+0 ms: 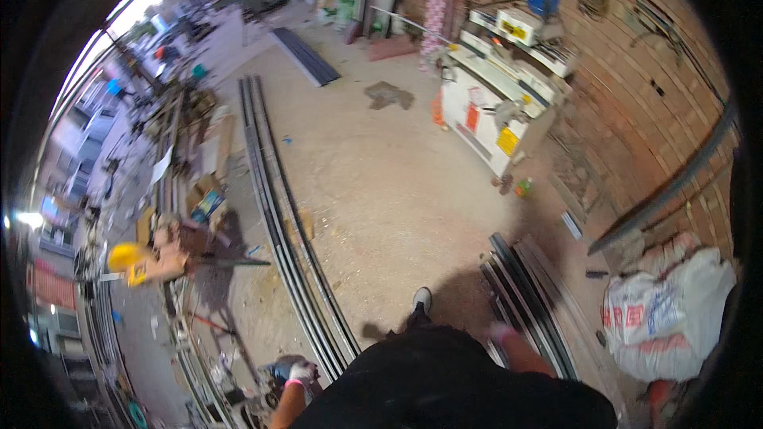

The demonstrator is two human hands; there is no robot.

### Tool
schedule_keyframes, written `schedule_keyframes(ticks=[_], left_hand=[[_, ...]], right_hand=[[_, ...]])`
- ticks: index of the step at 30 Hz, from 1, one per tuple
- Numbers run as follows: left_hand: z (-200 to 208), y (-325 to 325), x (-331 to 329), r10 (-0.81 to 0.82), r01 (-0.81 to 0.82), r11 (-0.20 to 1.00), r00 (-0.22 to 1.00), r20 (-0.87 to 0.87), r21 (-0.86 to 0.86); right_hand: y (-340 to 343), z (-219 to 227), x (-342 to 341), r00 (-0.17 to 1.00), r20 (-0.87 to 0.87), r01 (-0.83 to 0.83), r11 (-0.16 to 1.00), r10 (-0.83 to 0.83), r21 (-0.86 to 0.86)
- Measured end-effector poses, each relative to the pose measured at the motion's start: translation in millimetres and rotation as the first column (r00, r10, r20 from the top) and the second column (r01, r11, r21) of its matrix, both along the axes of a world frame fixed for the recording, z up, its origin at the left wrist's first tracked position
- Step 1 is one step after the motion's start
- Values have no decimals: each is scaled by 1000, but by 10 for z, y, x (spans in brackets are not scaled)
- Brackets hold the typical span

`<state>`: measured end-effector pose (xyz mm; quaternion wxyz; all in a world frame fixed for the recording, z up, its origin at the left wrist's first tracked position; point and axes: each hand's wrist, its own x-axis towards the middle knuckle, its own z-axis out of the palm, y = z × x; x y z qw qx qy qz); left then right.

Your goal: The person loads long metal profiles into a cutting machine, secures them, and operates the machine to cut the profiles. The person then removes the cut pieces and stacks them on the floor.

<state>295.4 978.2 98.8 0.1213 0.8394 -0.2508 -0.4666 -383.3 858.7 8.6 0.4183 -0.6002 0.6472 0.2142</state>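
Walkable floor (389, 183) extends from long metal bars (307, 310), just beside the gloved left hand (300, 373), to the white machine (486, 133) by the brick wall (636, 103), while dark bars (531, 302) beside the blurred right hand (500, 332) and stuffed sacks (675, 310) obstruct the right, either hand's grip indeterminable.

Right hand (497, 332) blurred — contact with dark bars (528, 294) cannot be told. Left hand (302, 371) too small to tell grip; left forearm (288, 408) cut off by lower edge. Black shirt (445, 381) hides near ends of long metal bars (278, 226). Orange-yellow machine (163, 260) blurred — details unclear.
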Motion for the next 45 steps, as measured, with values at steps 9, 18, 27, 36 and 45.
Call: schedule_keyframes(ticks=[9,18,27,36,45], left_hand=[[-1319,-1408,-223,-440,447,895,879,-185,-6],[-1680,-4622,406,-542,552,834,813,-211,-17],[-91,-9430,866,-664,686,700,728,171,-199],[586,-11419,-980,-609,598,685,783,125,-416],[1427,-12343,-3534,-878,924,146,286,384,-354]], right_hand=[[-4051,1090,395,958,278,190,890,-75,-415],[-4993,892,120,950,81,313,902,-303,-297],[-6050,1318,-1105,755,11,503,567,-656,-653],[-8232,1668,-2735,649,-296,400,645,-701,-651],[-8938,1443,-3281,657,-502,296,805,-563,-515]])
